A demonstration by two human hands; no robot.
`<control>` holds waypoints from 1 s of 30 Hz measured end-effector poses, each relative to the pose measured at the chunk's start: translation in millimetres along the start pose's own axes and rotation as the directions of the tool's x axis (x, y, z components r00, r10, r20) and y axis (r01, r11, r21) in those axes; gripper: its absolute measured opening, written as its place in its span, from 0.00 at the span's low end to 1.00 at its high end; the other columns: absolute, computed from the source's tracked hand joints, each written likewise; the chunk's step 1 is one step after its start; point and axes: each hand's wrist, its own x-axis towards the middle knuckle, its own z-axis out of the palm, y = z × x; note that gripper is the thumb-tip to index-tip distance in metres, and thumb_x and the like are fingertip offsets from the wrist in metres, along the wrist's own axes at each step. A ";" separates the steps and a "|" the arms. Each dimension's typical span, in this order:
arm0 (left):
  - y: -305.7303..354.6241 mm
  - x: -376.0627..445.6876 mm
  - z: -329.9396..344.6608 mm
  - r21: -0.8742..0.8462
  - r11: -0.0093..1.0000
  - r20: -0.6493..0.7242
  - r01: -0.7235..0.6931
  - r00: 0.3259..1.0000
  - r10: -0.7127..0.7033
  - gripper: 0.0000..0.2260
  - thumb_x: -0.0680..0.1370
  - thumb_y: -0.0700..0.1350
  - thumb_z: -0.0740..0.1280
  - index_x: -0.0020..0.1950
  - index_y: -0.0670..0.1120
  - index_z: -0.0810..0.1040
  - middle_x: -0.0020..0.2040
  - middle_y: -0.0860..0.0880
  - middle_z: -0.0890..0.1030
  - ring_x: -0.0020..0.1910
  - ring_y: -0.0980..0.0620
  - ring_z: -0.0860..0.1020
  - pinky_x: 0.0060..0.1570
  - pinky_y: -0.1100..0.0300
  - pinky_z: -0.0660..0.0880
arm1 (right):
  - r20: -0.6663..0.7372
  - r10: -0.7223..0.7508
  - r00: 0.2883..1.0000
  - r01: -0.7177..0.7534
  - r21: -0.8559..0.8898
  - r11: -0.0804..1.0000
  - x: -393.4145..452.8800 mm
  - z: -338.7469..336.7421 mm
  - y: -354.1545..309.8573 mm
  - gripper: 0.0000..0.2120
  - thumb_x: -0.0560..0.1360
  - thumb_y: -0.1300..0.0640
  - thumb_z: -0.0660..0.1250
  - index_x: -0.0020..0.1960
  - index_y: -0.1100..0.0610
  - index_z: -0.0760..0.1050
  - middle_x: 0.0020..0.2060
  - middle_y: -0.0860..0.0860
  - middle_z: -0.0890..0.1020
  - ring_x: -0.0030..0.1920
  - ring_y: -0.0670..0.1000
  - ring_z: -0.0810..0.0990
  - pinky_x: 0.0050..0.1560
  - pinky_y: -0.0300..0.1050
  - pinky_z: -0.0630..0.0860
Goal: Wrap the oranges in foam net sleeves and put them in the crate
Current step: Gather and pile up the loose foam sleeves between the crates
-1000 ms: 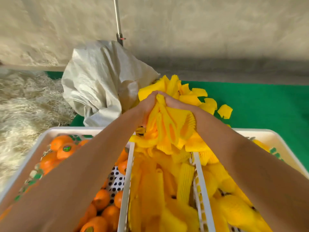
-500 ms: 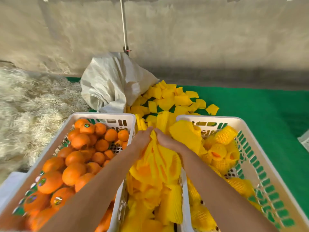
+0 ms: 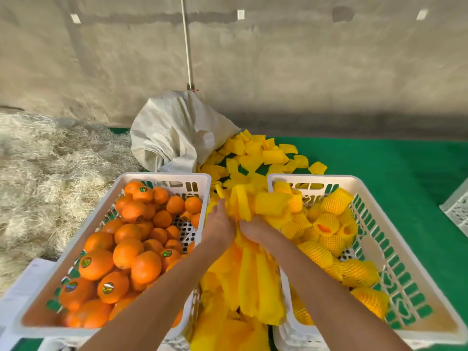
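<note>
A bunch of yellow foam sleeves is being held in the middle of the frame, in the gap between two white crates. The left hand is being pressed against the left side of the bunch, with its fingers curled into the foam. The right hand is being closed around the top of the bunch from the right side, and its fingertips are being hidden by the foam. The two hands are being kept just beside each other.

Bare oranges are being kept in the left crate, which is filling the lower left of the frame. Some of them are marked with small shiny stickers. Wrapped oranges are being kept in the right crate, in the lower right of the frame, each one covered by a yellow net.

More loose sleeves are being left in a pile on the green mat, just above the crates. A big white sack is being slumped beside that pile, near the top middle. Pale straw is being spread along the left side of the frame. A grey wall is being seen across the top.
</note>
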 end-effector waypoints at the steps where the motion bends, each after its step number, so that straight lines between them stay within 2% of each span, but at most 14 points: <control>1: 3.5 2.3 -6.3 0.003 1.000 0.037 -0.008 0.999 0.008 0.26 0.85 0.43 0.63 0.82 0.44 0.58 0.77 0.40 0.68 0.72 0.38 0.71 0.68 0.41 0.72 | 0.017 -0.005 1.000 0.005 -0.016 1.000 -2.4 -6.4 -5.7 0.29 0.84 0.47 0.59 0.79 0.61 0.60 0.78 0.60 0.64 0.76 0.63 0.65 0.74 0.52 0.63; 5: 9.6 7.7 -19.3 0.003 1.000 0.181 -0.016 0.983 0.015 0.24 0.84 0.40 0.65 0.77 0.40 0.60 0.72 0.37 0.72 0.69 0.37 0.74 0.67 0.43 0.72 | 0.101 0.064 0.993 -0.034 -0.268 0.963 -20.8 -28.0 -33.1 0.36 0.83 0.42 0.59 0.82 0.61 0.51 0.79 0.61 0.61 0.75 0.63 0.67 0.69 0.54 0.70; 8: 8.3 13.7 -35.4 0.084 0.994 0.249 -0.070 0.967 0.047 0.21 0.84 0.42 0.64 0.75 0.39 0.64 0.71 0.37 0.74 0.69 0.37 0.74 0.66 0.46 0.73 | 0.045 0.033 0.998 -0.013 -0.393 0.919 -36.0 -36.2 -43.8 0.38 0.80 0.37 0.61 0.79 0.60 0.59 0.74 0.61 0.70 0.67 0.62 0.76 0.58 0.52 0.77; 11: 6.6 19.0 -51.3 0.253 0.960 0.262 -0.123 0.963 0.055 0.13 0.85 0.42 0.62 0.67 0.39 0.71 0.64 0.37 0.78 0.62 0.38 0.78 0.56 0.50 0.76 | 0.000 -0.012 1.000 0.010 -0.463 0.886 -47.3 -49.6 -46.6 0.41 0.76 0.30 0.62 0.76 0.59 0.65 0.67 0.59 0.77 0.57 0.60 0.82 0.55 0.51 0.80; 13: 6.8 20.8 -59.9 0.342 0.932 0.218 -0.119 0.975 0.044 0.07 0.84 0.41 0.60 0.61 0.40 0.73 0.60 0.38 0.79 0.57 0.40 0.79 0.49 0.52 0.75 | -0.055 -0.072 0.996 0.031 -0.536 0.844 -52.0 -60.8 -47.6 0.40 0.73 0.24 0.60 0.68 0.56 0.72 0.57 0.57 0.81 0.48 0.58 0.83 0.53 0.50 0.81; 15: 6.8 19.4 -63.3 0.350 0.929 0.123 -0.119 0.989 0.080 0.05 0.84 0.41 0.60 0.57 0.42 0.73 0.59 0.39 0.79 0.53 0.41 0.79 0.46 0.53 0.73 | -0.125 -0.143 0.982 0.035 -0.623 0.781 -51.4 -70.1 -47.9 0.39 0.70 0.20 0.55 0.51 0.56 0.77 0.46 0.54 0.82 0.41 0.56 0.83 0.49 0.50 0.82; 17: 6.8 17.5 -62.8 0.300 0.944 0.000 -0.137 0.990 0.144 0.07 0.84 0.42 0.59 0.59 0.39 0.71 0.59 0.38 0.76 0.55 0.38 0.77 0.48 0.49 0.74 | -0.202 -0.225 0.953 0.005 -0.733 0.680 -46.5 -74.2 -43.8 0.40 0.69 0.18 0.50 0.42 0.54 0.75 0.41 0.52 0.81 0.44 0.55 0.83 0.46 0.48 0.77; 19: 7.6 17.6 -59.0 0.240 0.953 -0.108 -0.184 0.971 0.214 0.11 0.85 0.44 0.60 0.63 0.38 0.70 0.61 0.37 0.73 0.57 0.36 0.74 0.55 0.44 0.74 | -0.231 -0.294 0.928 0.004 -0.780 0.625 -38.1 -67.9 -31.4 0.41 0.72 0.20 0.47 0.50 0.54 0.80 0.48 0.54 0.81 0.52 0.56 0.81 0.45 0.49 0.73; 21: 11.9 19.2 -52.6 0.170 0.952 -0.129 -0.256 0.951 0.279 0.15 0.86 0.46 0.58 0.69 0.39 0.70 0.66 0.36 0.72 0.64 0.35 0.71 0.62 0.42 0.71 | -0.228 -0.329 0.916 0.039 -0.767 0.640 -30.3 -54.4 -15.7 0.38 0.77 0.25 0.48 0.61 0.54 0.80 0.60 0.57 0.78 0.62 0.59 0.76 0.53 0.54 0.75; 23: 14.7 21.7 -42.2 0.087 0.930 0.029 -0.358 0.934 0.357 0.16 0.88 0.47 0.56 0.69 0.40 0.75 0.69 0.36 0.73 0.70 0.36 0.70 0.68 0.41 0.67 | -0.136 -0.369 0.919 0.150 -0.747 0.648 -27.9 -37.1 -1.7 0.31 0.81 0.32 0.50 0.64 0.53 0.78 0.62 0.58 0.77 0.65 0.60 0.74 0.58 0.56 0.74; 24: 14.8 22.2 -36.3 0.060 0.926 0.153 -0.374 0.920 0.361 0.16 0.88 0.48 0.56 0.61 0.40 0.78 0.65 0.35 0.76 0.67 0.36 0.72 0.66 0.43 0.69 | -0.071 -0.389 0.918 0.212 -0.743 0.635 -27.7 -28.9 5.7 0.29 0.83 0.35 0.51 0.64 0.54 0.78 0.59 0.58 0.79 0.63 0.60 0.76 0.58 0.56 0.74; 26: 13.9 21.7 -25.3 0.091 0.949 0.382 -0.302 0.891 0.247 0.19 0.88 0.50 0.55 0.44 0.42 0.75 0.48 0.37 0.79 0.53 0.39 0.76 0.54 0.46 0.71 | 0.031 -0.442 0.896 0.327 -0.721 0.611 -28.9 -21.3 19.6 0.25 0.83 0.39 0.54 0.64 0.55 0.78 0.53 0.58 0.81 0.58 0.60 0.78 0.56 0.53 0.73; 28: 13.2 23.4 -20.1 0.197 0.940 0.409 -0.280 0.895 0.181 0.21 0.88 0.52 0.55 0.41 0.43 0.75 0.41 0.43 0.75 0.50 0.40 0.77 0.48 0.48 0.71 | 0.037 -0.561 0.827 0.471 -0.591 0.655 -34.0 -31.8 32.6 0.17 0.83 0.43 0.59 0.57 0.52 0.81 0.42 0.53 0.80 0.51 0.58 0.79 0.47 0.49 0.71; 30: 13.1 27.7 -19.1 0.290 0.910 0.401 -0.295 0.901 0.165 0.19 0.87 0.55 0.57 0.51 0.46 0.81 0.51 0.41 0.77 0.65 0.36 0.74 0.60 0.44 0.73 | -0.085 -0.647 0.758 0.567 -0.404 0.718 -36.3 -55.0 44.9 0.11 0.83 0.49 0.61 0.45 0.47 0.79 0.36 0.47 0.77 0.45 0.54 0.78 0.40 0.49 0.72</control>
